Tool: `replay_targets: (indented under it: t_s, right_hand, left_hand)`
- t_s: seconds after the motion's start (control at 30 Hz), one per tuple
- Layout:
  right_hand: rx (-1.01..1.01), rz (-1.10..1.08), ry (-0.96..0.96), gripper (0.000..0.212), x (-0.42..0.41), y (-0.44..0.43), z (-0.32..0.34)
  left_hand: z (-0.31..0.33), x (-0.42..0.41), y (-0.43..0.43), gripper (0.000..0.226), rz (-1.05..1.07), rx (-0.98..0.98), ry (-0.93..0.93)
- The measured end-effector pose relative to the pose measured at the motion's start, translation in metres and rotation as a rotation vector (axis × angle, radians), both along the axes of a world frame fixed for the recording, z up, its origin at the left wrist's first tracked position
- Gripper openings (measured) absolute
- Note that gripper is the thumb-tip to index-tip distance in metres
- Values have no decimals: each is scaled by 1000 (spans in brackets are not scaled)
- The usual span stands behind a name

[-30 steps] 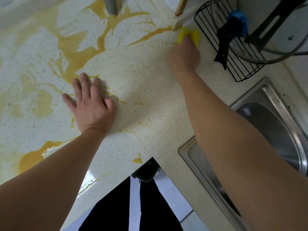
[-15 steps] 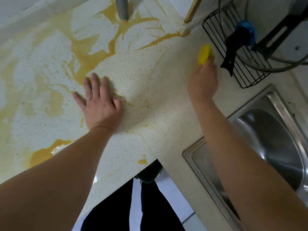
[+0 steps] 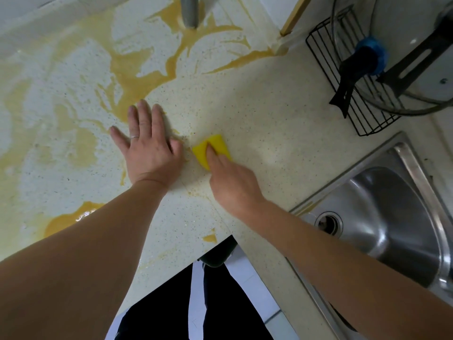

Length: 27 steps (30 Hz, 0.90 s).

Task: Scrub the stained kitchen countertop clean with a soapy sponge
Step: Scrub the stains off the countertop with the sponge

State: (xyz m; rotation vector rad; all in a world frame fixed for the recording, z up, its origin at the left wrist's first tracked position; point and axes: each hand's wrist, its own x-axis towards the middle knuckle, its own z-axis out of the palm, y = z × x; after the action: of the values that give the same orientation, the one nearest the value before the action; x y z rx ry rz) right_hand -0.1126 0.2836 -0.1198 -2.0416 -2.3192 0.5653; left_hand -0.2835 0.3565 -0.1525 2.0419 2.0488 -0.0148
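From the head view, the right hand (image 3: 235, 185) presses a yellow sponge (image 3: 212, 150) flat on the speckled worktop (image 3: 269, 114), fingers curled over its near edge in a closed grip. Just to its left, the left hand (image 3: 149, 148) lies palm-down with fingers spread, its grip open and holding nothing. Orange-brown stains (image 3: 137, 77) streak the surface beyond and left of the hands. A steel sink (image 3: 392, 217) sits at right, with a black wire rack (image 3: 343, 94) behind it.
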Motion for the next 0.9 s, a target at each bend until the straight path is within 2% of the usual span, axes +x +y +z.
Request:
replay_targets:
  t_s: [0.1,0.23,0.27,0.33,0.37,0.5,0.63,0.7,0.77,0.83,0.9]
  right_hand:
    - [98,-145,60,56,33,-14,11]
    - [178,-705,-16,51,100,43,16]
    - [149,-759,-60,50,99,50,10]
    - [123,-655,-162,54,60,41,-6]
    - [122,-574,-149,57,29,28,-14]
    - [14,-268,32,63,-66,-40,-18]
    - [8,-162,161,61,-57,-63,8]
    - [88,-255,116,57,-17,-50,17]
    - [174,-451,1,54,35,-23,21]
    - [129,-594,-95,53,74,5,15]
    - [67,-634,-176,54,73,15,-1]
  left_hand:
    - [0,0,1,72,-3,3,2]
    - [-1,0,2,72,-4,-2,-2]
    - [-1,0,2,71,-1,-2,-3]
    - [1,0,2,71,-2,1,0]
    - [0,0,2,71,-5,-2,-1]
    - [0,-2,6,71,-11,-15,-22]
    - [0,-6,12,65,-40,-11,-18]
    - [0,-7,14,64,-46,-10,-25]
    - [0,-8,15,63,-52,-1,-28]
    - [0,-7,15,62,-52,9,-36]
    - [1,-7,14,61,-54,21,-59]
